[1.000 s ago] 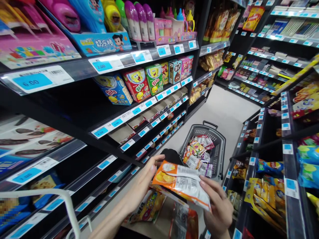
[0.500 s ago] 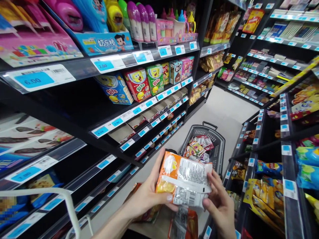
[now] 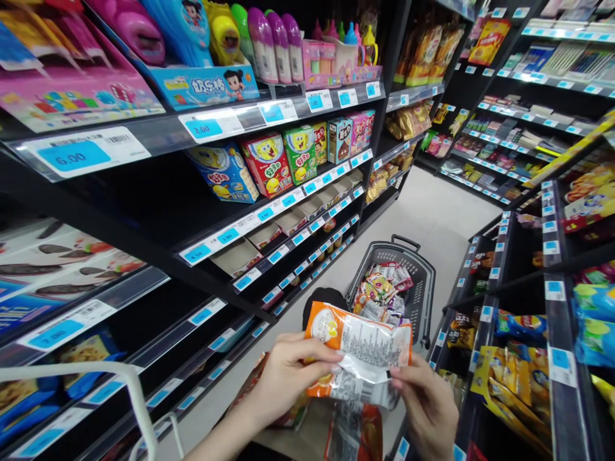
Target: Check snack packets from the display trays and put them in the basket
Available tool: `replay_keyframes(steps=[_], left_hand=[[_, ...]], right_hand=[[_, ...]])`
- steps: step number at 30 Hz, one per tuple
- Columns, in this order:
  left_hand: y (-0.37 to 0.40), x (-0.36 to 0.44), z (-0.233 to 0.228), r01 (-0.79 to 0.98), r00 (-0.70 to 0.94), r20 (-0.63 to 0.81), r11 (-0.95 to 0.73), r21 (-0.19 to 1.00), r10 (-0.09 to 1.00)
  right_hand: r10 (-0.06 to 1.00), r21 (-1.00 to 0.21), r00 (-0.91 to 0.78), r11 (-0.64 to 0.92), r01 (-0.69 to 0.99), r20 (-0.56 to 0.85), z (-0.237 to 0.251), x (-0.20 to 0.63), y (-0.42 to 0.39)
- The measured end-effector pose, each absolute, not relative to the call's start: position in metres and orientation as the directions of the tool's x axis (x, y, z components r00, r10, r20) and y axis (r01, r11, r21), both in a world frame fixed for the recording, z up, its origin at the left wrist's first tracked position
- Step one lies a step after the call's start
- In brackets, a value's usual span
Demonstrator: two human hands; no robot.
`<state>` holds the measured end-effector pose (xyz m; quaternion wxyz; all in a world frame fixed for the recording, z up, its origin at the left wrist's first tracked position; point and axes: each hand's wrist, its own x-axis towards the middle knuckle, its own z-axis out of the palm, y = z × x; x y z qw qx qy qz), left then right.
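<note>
While both hands grip it, the orange packet (image 3: 358,349) sits low centre in the aisle, back side up, white print panel facing the camera. Left hand (image 3: 288,378) is clamped on the packet's left edge, thumb on top, fingers curled under. Right hand (image 3: 425,406) pinches the lower right corner, fingertips on the silver seam. Hands are close but not touching; the packet spans the gap between them, tilted slightly down to the right. Just below the packet, more snack bags (image 3: 353,432) lie on a brown surface, partly hidden by the hands; contents can't be read. Beyond the packet, a grey basket (image 3: 423,282) stands on the floor (image 3: 432,218), handle folded at the far end, loaded with small wrapped snacks (image 3: 382,288). A dark round thing sits between packet and basket; can't tell what it is. Left side: black shelves (image 3: 144,211) with blue price tags (image 3: 72,153), cartoon boxes (image 3: 269,163) on the second tier, pink and purple toy candy (image 3: 269,38) on top. Right side: another shelf unit (image 3: 552,307) with yellow and blue chip bags (image 3: 519,378). A white curved bar (image 3: 129,390) shows at lower left, near the left forearm.
</note>
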<state>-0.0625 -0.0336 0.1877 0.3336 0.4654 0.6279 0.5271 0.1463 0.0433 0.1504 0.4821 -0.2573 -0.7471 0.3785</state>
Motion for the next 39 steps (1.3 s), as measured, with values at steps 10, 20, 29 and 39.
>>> replay_keyframes(steps=[10,20,29,39], left_hand=[[-0.027,-0.046,0.19,-0.055,-0.386,-0.198,0.191,0.98,0.901],[-0.029,-0.068,0.187,-0.72,0.225,-0.305,0.369,0.587,0.925],[-0.026,-0.068,0.194,-0.062,-0.009,-0.548,0.546,0.835,0.837],[-0.023,-0.067,0.196,-0.185,-0.009,-0.488,0.478,0.859,0.873]], right_hand=[[0.98,-0.977,-0.125,0.171,0.124,0.156,0.151,0.143,0.03],[0.887,-0.985,-0.442,0.068,-0.156,0.132,0.144,0.183,0.054],[0.94,-0.904,-0.271,0.291,0.314,0.209,0.157,0.171,0.043],[0.832,-0.929,-0.468,-0.366,-0.062,-0.297,0.136,0.177,0.043]])
